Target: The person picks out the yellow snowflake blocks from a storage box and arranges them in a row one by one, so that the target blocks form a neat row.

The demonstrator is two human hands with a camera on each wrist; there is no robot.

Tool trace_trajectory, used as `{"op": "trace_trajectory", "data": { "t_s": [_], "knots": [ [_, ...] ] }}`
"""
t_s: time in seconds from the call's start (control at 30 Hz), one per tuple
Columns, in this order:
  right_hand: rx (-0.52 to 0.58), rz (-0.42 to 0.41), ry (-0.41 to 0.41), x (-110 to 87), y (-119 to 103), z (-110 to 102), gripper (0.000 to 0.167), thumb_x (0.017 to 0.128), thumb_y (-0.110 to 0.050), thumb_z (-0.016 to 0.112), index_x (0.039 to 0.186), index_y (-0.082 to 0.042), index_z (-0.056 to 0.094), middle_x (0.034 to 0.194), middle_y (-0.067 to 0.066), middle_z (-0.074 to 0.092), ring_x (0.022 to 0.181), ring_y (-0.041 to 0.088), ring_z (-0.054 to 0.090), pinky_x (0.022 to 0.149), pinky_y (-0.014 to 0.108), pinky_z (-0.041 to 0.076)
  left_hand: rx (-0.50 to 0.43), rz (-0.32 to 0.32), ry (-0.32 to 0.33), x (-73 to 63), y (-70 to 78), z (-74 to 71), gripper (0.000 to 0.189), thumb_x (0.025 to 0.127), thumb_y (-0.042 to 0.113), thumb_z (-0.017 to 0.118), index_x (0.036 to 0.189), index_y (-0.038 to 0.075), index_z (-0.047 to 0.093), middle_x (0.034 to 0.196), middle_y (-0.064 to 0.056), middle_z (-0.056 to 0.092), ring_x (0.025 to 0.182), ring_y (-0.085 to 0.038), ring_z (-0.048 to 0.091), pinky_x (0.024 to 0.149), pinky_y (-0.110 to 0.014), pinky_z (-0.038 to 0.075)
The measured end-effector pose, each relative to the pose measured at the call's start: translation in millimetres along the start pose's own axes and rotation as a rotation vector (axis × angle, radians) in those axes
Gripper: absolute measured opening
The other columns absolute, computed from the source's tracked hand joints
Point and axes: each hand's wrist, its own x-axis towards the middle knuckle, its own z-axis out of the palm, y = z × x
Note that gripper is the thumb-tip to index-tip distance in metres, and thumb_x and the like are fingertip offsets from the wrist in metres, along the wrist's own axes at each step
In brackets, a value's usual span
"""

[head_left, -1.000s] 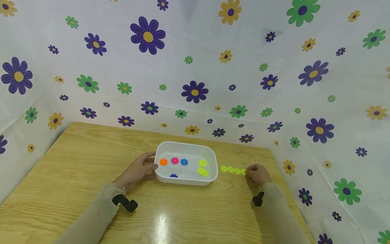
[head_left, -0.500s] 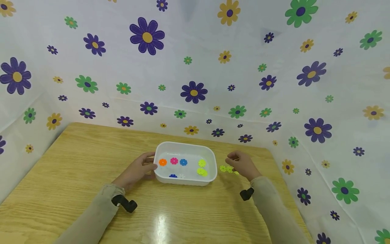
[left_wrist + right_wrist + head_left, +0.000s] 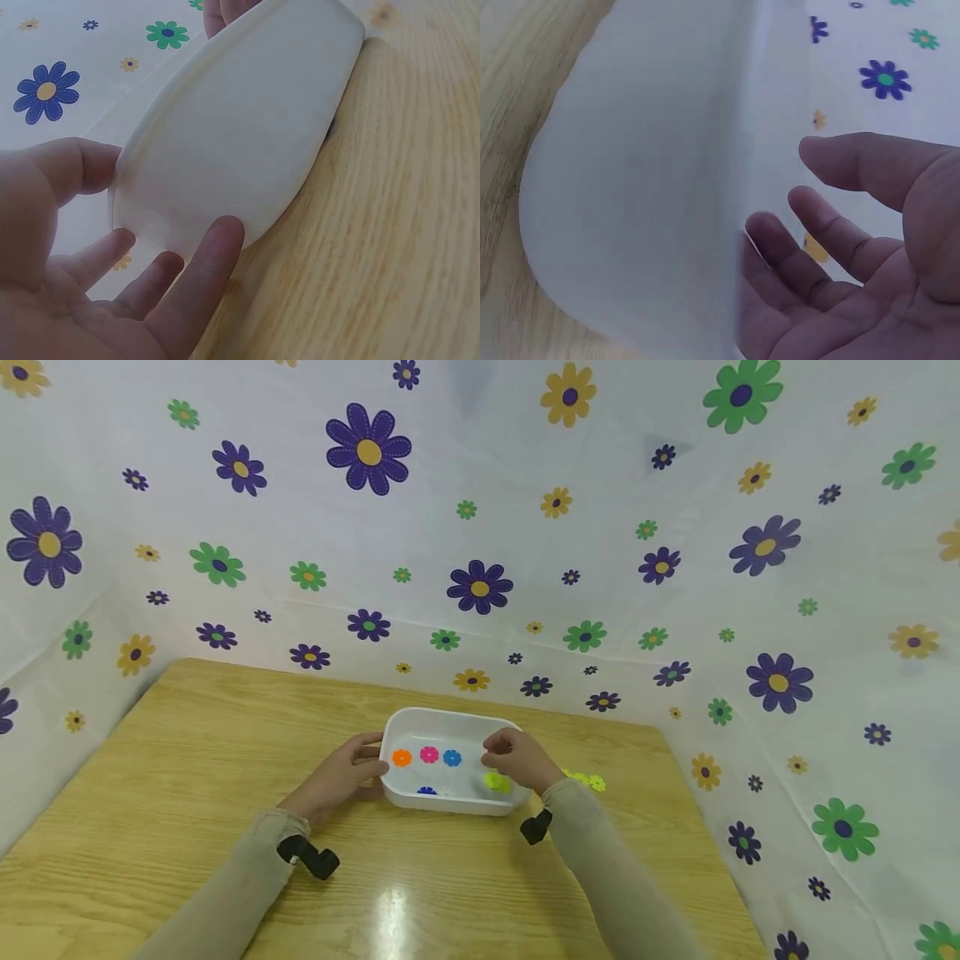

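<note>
A white plastic tub (image 3: 450, 805) sits on the table, its left end held by my left hand (image 3: 341, 777). In the left wrist view the thumb (image 3: 97, 165) is at the rim and the other fingers touch the outer end wall. My right hand (image 3: 525, 762) hovers over the tub's right end, loosely bent. Thumb and fingertips stand apart with nothing between them in the right wrist view. Below it lie yellow flower-shaped discs (image 3: 497, 782), partly hidden. Orange (image 3: 402, 758), pink (image 3: 429, 755) and blue (image 3: 452, 758) discs lie in the tub.
A row of yellow discs (image 3: 592, 782) lies on the wooden table (image 3: 420, 877) right of the tub, partly covered by my right hand and wrist. A dark blue disc (image 3: 427, 791) peeks over the tub's front rim. Flower-patterned cloth (image 3: 420, 527) stands behind and beside the table.
My right hand has left the end of the yellow row and moved left until it is over the tub. My left hand and the tub have stayed in place.
</note>
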Motion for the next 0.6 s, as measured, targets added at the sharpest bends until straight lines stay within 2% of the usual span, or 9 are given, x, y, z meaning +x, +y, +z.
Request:
{"op": "trace_trajectory", "data": {
  "t_s": [0.13,0.23,0.3,0.43,0.6],
  "knots": [
    [-0.09,0.012,0.041,9.2,0.3,11.1,0.025,0.095,-0.019,0.075,0.118,-0.01,0.069,0.125,0.01,0.064,0.119,0.03,0.058,0.109,0.049,0.049,-0.003,0.007,-0.004,1.9,-1.0,-0.8,0.066,0.103,0.016,0.063,0.16,0.01,0.032,0.155,-0.026,0.041,0.126,-0.038,0.058,0.096,-0.046,0.06],
    [-0.107,0.012,0.037,12.5,1.6,15.7,0.033,0.095,-0.018,0.075,0.126,-0.007,0.067,0.142,0.014,0.057,0.135,0.036,0.051,0.117,0.055,0.041,0.003,0.008,-0.003,2.7,-1.5,-1.3,0.065,0.103,0.016,0.063,0.16,0.01,0.032,0.155,-0.026,0.041,0.124,-0.037,0.059,0.095,-0.046,0.06],
    [-0.106,0.009,0.028,13.6,1.8,17.9,0.039,0.095,-0.017,0.074,0.132,-0.005,0.065,0.148,0.016,0.053,0.14,0.038,0.047,0.118,0.056,0.038,0.006,0.007,-0.001,2.6,-1.4,-1.8,0.065,0.103,0.016,0.063,0.16,0.01,0.032,0.155,-0.025,0.041,0.124,-0.037,0.059,0.095,-0.046,0.06],
    [-0.129,0.023,0.034,17.1,4.3,24.2,0.039,0.095,-0.015,0.074,0.131,-0.003,0.065,0.145,0.016,0.057,0.136,0.035,0.05,0.116,0.053,0.042,0.003,0.008,-0.003,2.9,-1.8,-2.7,0.065,0.103,0.016,0.064,0.16,0.01,0.032,0.154,-0.025,0.041,0.123,-0.037,0.06,0.095,-0.046,0.06],
    [-0.191,0.035,0.032,24.4,6.7,32.4,0.037,0.088,-0.012,0.079,0.123,-0.004,0.069,0.127,0.015,0.065,0.116,0.03,0.059,0.105,0.048,0.052,-0.003,-0.009,0.01,3.8,-4.6,-4.0,0.065,0.102,0.016,0.065,0.16,0.012,0.033,0.154,-0.023,0.043,0.123,-0.036,0.06,0.094,-0.045,0.061]
  ]
}}
